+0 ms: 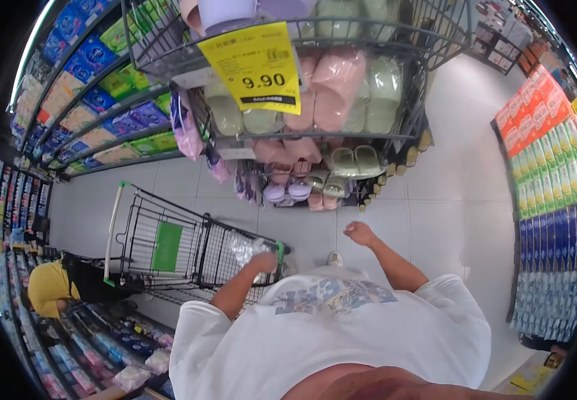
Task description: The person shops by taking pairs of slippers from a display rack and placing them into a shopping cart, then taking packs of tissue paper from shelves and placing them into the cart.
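Observation:
My left hand (262, 263) is closed at the front end of a black wire shopping cart (203, 259) with green corners, its fingers partly hidden. Beside that hand, a clear plastic-wrapped package (240, 245) lies in the cart. My right hand (360, 233) hangs over the floor with loosely curled fingers and nothing visible in it. Ahead stands a wire display rack (395, 136) of slippers. Pink slippers (339, 87) and green slippers (385, 100) in clear wrap fill its upper tier. A yellow price sign (252, 67) reading 9.90 hangs on the front.
Behind the cart's handle (112, 233) is a person in a yellow head covering (52, 287). Shelves of packaged goods (95, 80) line the left. Stacked cartons (542, 187) stand on the right. Tiled floor (452, 193) runs between the rack and the cartons.

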The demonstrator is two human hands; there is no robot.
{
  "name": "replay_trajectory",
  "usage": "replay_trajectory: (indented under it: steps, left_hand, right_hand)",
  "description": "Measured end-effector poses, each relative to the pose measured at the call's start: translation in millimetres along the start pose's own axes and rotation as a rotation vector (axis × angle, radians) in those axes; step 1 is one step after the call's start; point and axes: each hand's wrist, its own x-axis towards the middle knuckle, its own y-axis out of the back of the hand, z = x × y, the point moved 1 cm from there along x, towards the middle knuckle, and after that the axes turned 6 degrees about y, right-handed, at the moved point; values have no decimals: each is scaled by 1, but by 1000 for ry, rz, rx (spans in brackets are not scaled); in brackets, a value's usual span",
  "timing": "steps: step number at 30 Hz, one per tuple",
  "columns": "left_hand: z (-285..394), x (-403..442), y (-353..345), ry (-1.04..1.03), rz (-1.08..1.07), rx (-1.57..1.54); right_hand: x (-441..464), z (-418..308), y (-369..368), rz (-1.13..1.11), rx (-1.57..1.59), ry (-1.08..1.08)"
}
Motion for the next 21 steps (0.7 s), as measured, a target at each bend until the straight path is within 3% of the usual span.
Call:
replay_trajectory:
  steps: [3, 5, 7, 9, 12, 14, 15, 17, 19, 21]
  left_hand:
    - [17, -19, 117, -97, 499, -252]
    - [40, -34, 202, -199, 758, -449]
    - [54, -34, 265, -271, 1048, -605]
    - [78, -50, 321, -357, 1305, -603]
    - [86, -50, 372, -295, 1460, -538]
    - [71, -39, 395, -281, 1759, -348]
    - [62, -35, 401, -283, 1764, -345]
    - [37, -23, 413, 61, 1683, -628]
    - [6, -8, 423, 110, 1625, -675]
    - [-22, 9, 431, 178, 1334, -760]
  right_hand:
    - [13, -125, 59, 3, 147, 139]
    - [28, -175, 86, 129, 380, 238]
    - [43, -214, 117, 267, 396, 317]
    - [71, -233, 142, 429, 424, 518]
    - [87, -274, 175, 506, 372, 498]
    - [111, -284, 180, 538, 274, 477]
    - [118, -291, 178, 541, 273, 482]
    - [128, -306, 174, 629, 24, 556]
    - [134, -324, 169, 594, -12, 508]
    - [147, -337, 161, 547, -47, 461]
